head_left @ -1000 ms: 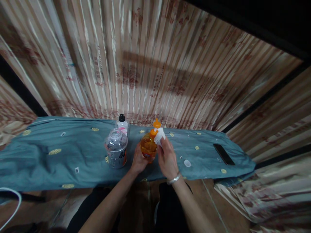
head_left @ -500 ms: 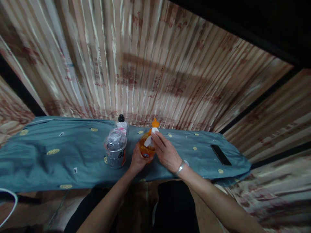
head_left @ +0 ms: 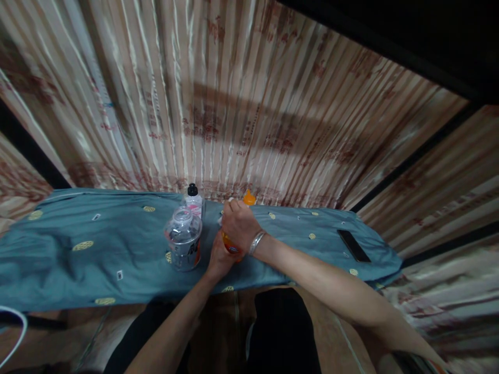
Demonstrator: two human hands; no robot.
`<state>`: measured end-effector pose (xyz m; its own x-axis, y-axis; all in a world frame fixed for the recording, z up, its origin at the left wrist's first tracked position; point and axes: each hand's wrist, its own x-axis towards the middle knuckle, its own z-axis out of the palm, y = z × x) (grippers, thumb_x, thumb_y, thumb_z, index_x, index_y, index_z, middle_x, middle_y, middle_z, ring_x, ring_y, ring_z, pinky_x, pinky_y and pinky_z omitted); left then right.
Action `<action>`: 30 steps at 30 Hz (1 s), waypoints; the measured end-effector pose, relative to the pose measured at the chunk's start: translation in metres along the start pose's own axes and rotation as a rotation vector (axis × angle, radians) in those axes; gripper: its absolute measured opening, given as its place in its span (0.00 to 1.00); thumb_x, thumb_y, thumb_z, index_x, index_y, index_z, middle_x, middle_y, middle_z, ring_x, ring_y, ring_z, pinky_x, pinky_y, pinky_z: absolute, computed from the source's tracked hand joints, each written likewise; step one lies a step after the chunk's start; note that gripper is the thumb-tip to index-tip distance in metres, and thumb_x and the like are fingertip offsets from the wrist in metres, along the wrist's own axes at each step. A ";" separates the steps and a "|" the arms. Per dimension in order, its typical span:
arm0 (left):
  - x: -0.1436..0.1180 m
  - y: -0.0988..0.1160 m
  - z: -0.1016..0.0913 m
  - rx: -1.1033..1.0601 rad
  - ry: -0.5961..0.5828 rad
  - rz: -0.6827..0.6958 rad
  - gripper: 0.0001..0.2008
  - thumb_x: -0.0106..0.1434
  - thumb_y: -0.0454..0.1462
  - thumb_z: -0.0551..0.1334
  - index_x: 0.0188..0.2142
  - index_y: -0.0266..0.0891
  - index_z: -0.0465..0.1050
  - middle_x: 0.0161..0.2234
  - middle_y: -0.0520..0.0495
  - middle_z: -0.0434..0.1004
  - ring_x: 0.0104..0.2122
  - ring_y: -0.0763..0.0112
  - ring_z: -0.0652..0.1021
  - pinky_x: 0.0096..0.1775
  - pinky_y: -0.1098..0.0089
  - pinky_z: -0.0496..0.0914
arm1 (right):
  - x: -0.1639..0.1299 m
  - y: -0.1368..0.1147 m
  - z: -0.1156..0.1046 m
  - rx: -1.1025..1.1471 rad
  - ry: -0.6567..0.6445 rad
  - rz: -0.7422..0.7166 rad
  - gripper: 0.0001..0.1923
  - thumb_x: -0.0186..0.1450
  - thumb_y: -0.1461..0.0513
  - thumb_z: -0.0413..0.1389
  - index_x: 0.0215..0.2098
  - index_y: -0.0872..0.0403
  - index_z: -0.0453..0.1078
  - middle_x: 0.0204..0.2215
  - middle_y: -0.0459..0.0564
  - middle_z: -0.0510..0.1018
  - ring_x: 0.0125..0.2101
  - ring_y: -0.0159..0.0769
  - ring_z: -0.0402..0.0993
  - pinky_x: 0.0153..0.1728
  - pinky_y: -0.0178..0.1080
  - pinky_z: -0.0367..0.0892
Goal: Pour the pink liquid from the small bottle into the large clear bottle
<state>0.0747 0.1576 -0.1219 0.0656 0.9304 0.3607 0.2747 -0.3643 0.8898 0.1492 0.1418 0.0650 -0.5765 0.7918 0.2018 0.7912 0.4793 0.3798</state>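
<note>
My left hand (head_left: 220, 258) is wrapped around the lower body of a bottle of orange liquid (head_left: 230, 244) on the cloth-covered surface. My right hand (head_left: 240, 224), with a silver bracelet at the wrist, is closed over the bottle's upper part and hides it. A bit of white tissue or cloth (head_left: 220, 221) shows at the edge of its fingers. Just behind the right hand, an orange pointed cap (head_left: 249, 198) sticks up; what it sits on is hidden. Left of my hands stands a clear plastic jar (head_left: 184, 241), open at the top.
Behind the jar is a clear bottle with a black cap (head_left: 193, 198). A black phone (head_left: 354, 246) lies to the right on the teal patterned cloth (head_left: 128, 239). A pleated curtain (head_left: 234, 104) hangs behind. At the lower left a white cable (head_left: 23, 327) loops.
My right hand has moved left across the top of the orange bottle, carrying the white tissue with it, and its back now faces me. My left hand keeps its hold.
</note>
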 end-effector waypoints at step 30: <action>-0.004 0.037 -0.016 -0.193 -0.088 -0.138 0.34 0.40 0.33 0.75 0.48 0.42 0.69 0.47 0.44 0.79 0.50 0.49 0.78 0.53 0.49 0.72 | 0.024 0.070 0.073 1.757 0.177 0.252 0.28 0.55 0.39 0.62 0.29 0.57 0.79 0.30 0.54 0.85 0.38 0.47 0.82 0.38 0.44 0.77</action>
<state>0.0691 0.1398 -0.0854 0.1256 0.9688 0.2139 0.0986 -0.2267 0.9690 0.2060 0.2216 0.0306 -0.3381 0.9132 0.2275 0.0529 0.2598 -0.9642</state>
